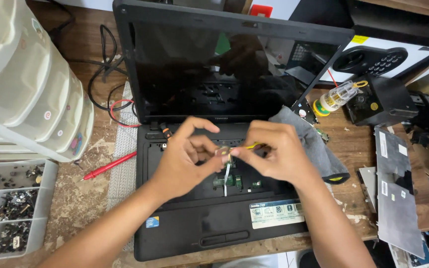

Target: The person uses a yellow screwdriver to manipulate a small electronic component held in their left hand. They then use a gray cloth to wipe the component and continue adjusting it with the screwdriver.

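An open black laptop [184, 233] lies in front of me with its keyboard removed, showing the bare tray and small green parts [232, 181]. My left hand [184, 159] pinches a small silver piece [221, 152] above the tray, where a thin white ribbon cable [227, 173] hangs down. My right hand [274, 151] meets it from the right and grips a thin yellow tool [252, 146], its tip at the same spot. The dark screen [224, 69] stands upright behind both hands.
Plastic drawers [26, 84] and a parts tray of screws [11, 213] stand at left. A red probe [109, 166] lies left of the laptop. A grey cloth [311, 144], a screwdriver bit set [336, 97], a black box [381, 101] and the removed keyboard [398, 193] sit at right.
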